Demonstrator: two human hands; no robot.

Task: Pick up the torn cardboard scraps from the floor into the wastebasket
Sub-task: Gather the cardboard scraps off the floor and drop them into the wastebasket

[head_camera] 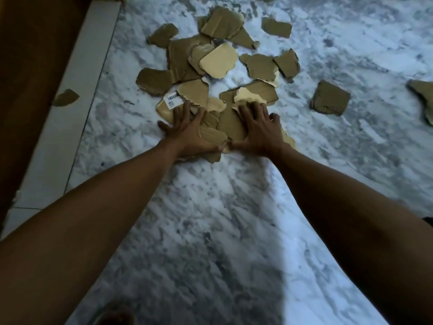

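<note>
Several torn brown cardboard scraps lie scattered on the white and grey marble floor. My left hand lies flat, fingers spread, on the near scraps beside a piece with a white barcode label. My right hand presses flat on the scraps next to it, fingertips at a pale torn piece. Both thumbs nearly meet over a small scrap. No wastebasket is in view.
A lone square scrap lies to the right, another at the right edge. One scrap sits on the white skirting strip beside a dark wooden surface on the left.
</note>
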